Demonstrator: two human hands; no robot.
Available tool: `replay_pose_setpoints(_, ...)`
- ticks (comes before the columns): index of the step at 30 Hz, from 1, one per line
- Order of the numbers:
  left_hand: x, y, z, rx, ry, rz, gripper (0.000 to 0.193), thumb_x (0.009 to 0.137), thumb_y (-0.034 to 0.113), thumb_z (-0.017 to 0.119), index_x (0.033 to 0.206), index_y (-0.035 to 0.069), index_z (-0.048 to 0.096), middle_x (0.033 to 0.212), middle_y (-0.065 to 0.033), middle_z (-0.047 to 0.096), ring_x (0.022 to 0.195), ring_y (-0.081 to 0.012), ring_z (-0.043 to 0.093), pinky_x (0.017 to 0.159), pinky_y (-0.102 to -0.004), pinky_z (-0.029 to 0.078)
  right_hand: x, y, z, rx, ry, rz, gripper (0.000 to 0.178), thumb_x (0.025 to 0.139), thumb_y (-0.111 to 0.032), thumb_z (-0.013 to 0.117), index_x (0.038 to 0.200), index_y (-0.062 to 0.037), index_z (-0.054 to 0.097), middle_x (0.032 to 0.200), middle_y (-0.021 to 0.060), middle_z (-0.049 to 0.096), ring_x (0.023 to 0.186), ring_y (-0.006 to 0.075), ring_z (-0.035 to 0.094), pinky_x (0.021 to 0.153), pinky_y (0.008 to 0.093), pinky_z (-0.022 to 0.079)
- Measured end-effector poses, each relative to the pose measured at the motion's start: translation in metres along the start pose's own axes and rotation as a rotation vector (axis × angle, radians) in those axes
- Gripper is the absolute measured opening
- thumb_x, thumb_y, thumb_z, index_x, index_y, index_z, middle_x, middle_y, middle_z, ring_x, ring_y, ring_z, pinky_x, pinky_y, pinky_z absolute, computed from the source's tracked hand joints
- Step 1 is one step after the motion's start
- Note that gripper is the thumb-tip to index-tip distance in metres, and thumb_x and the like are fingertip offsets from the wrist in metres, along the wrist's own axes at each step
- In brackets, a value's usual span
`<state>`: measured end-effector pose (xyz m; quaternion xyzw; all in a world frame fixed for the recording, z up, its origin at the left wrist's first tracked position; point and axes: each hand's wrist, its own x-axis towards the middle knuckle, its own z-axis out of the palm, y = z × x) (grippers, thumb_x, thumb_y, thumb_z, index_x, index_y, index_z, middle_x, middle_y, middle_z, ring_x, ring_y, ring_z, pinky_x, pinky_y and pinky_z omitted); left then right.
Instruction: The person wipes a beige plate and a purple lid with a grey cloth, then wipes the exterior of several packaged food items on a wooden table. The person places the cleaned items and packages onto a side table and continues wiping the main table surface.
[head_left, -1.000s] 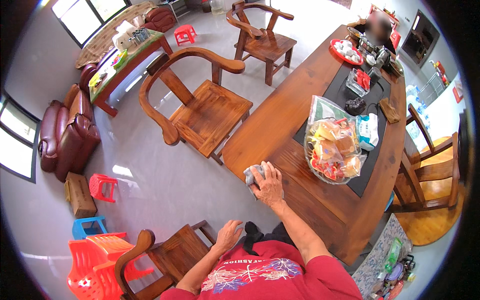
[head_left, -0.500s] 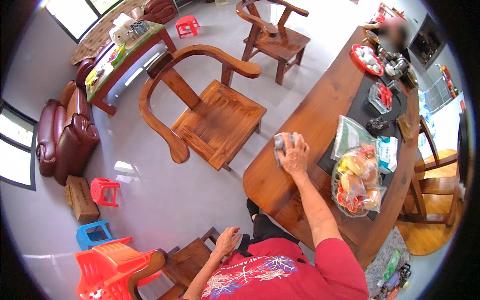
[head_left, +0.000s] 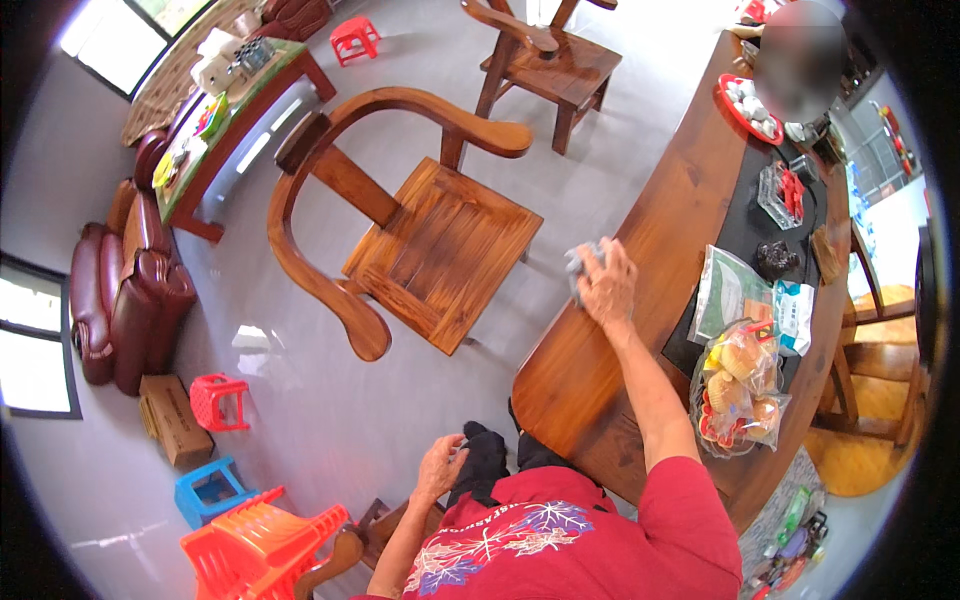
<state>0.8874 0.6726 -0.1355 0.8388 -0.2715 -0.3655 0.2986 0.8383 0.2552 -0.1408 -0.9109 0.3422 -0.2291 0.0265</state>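
My right hand (head_left: 610, 288) is wrapped over a crumpled grey cloth (head_left: 577, 268) at the left edge of the long brown wooden table (head_left: 560, 385). The fingers press the cloth against the wood and hide part of it. My left hand (head_left: 440, 467) hangs in front of my body, beside my dark trousers. Its fingers are loosely bent and somewhat apart, and nothing shows in them. To the right of my right forearm stands a clear bowl (head_left: 703, 441) heaped with wrapped cakes and snacks. Just beyond that lie a green-and-white bag (head_left: 732, 290) and a white-and-blue packet (head_left: 793, 318).
A wooden armchair (head_left: 445, 250) stands left of the table, another chair (head_left: 555, 75) farther off. Stacked orange chairs (head_left: 255, 545) and a blue stool (head_left: 212, 492) are at lower left. Far along the table sit a red tray (head_left: 728, 97) of white cups and a person (head_left: 800, 65).
My right hand with the cloth has slid farther along the table's left edge, away from me. My left hand has moved slightly. The whole view has shifted a little.
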Motion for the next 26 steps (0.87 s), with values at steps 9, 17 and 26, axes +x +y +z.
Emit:
replay_pose_setpoints(9, 0.078, -0.018, -0.052, 0.063, -0.215, 0.275, 0.033, 0.086, 0.021, 0.063, 0.116, 0.007, 0.058, 0.104, -0.0128, 0.064, 0.089, -0.0269, 0.064, 0.079, -0.0373, 0.051, -0.104, -0.116, -0.049, 0.139, -0.101, -0.012, 0.046, 0.07, -0.02, 0.07, 0.116, -0.0226, 0.064, 0.129, 0.014, 0.048, 0.123, 0.0324, 0.043, 0.097, 0.0465, 0.036)
replay_pose_setpoints(17, 0.11, -0.016, -0.128, -0.256, -0.624, 0.176, 0.047, 0.09, 0.027, 0.063, 0.131, 0.006, 0.05, 0.115, -0.0133, 0.062, 0.1, -0.0208, 0.061, 0.086, -0.0353, 0.05, -0.17, -0.23, -0.045, 0.564, -0.186, 0.211, 0.044, 0.071, -0.002, 0.065, 0.114, -0.013, 0.064, 0.116, 0.0111, 0.056, 0.11, 0.0321, 0.05, 0.092, 0.0415, 0.042)
replay_pose_setpoints(26, 0.116, -0.05, -0.142, -1.221, -0.73, -0.167, 0.065, 0.085, 0.032, 0.07, 0.136, 0.007, 0.039, 0.123, -0.006, 0.054, 0.11, -0.0212, 0.055, 0.093, -0.0392, 0.049, -0.116, -0.333, -0.018, 0.858, -0.224, 0.113, 0.065, 0.065, -0.016, 0.063, 0.129, -0.0061, 0.051, 0.127, 0.0156, 0.048, 0.121, 0.0317, 0.039, 0.108, 0.0448, 0.028)
